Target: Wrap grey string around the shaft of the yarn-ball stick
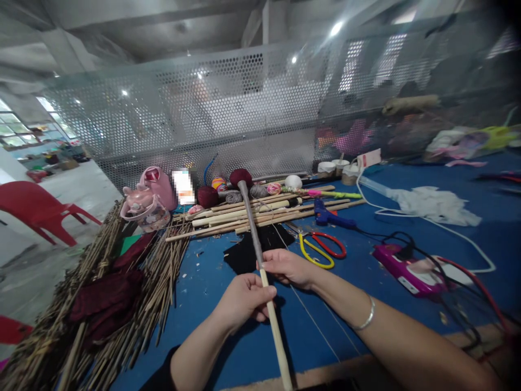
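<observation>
A long wooden stick slants away from me above the table, its far half covered in grey yarn. My left hand is closed around the bare pale part, just below the wrapping. At the edge of the wrapping, my right hand pinches the stick, fingertips on the grey yarn. The stick's far end overlaps a dark red yarn ball in my view. Thin strands run near my right hand and down over the table. Scissors with one yellow and one red handle lie beyond my right wrist.
Bundled twigs with dark red cloth lie left. Several pale sticks and yarn balls lie behind. A blue glue gun, a magenta power strip and cables occupy the right. A perforated metal screen borders the back.
</observation>
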Tool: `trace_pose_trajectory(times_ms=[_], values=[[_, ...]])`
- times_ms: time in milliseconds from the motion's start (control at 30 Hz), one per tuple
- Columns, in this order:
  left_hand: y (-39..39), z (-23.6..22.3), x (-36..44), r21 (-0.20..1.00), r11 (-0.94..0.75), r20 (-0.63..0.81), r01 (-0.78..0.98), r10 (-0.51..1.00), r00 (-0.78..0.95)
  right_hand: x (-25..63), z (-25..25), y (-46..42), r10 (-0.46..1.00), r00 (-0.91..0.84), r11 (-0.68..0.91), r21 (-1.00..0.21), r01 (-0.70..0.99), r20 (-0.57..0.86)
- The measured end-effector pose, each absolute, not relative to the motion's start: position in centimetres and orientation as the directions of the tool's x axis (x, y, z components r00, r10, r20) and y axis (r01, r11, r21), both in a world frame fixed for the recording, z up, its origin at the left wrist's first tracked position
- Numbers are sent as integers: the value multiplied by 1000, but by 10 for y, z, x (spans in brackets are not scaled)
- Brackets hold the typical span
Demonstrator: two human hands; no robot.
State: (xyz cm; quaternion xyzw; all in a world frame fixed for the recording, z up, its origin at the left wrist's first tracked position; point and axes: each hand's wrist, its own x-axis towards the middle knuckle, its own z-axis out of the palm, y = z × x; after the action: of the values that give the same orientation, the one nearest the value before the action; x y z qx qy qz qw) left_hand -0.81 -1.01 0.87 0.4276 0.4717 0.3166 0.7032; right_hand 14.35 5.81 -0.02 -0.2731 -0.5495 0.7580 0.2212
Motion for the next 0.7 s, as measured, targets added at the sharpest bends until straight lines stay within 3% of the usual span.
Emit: trace_pose_trajectory(times_ms=[100, 267, 500, 600, 700], values=[[-11, 10, -6, 906, 418, -375, -62, 863, 339, 143, 0, 58, 639, -753, -302, -952, -53, -160], [-15, 16, -4, 848, 495, -366, -188, 805, 467, 141, 1, 56, 584, -793, -388, -918, -81, -176], [-13, 5, -4, 905, 424, -391, -3, 838, 380, 135, -2, 54, 711, -681, -251, -968, -14, -175], [-14, 7, -4, 904, 422, -376, -59, 855, 359, 136, -1, 55, 703, -682, -303, -952, -30, -202], [-14, 14, -5, 843, 507, -382, -182, 800, 463, 139, 2, 56, 622, -749, -417, -906, -70, -228]])
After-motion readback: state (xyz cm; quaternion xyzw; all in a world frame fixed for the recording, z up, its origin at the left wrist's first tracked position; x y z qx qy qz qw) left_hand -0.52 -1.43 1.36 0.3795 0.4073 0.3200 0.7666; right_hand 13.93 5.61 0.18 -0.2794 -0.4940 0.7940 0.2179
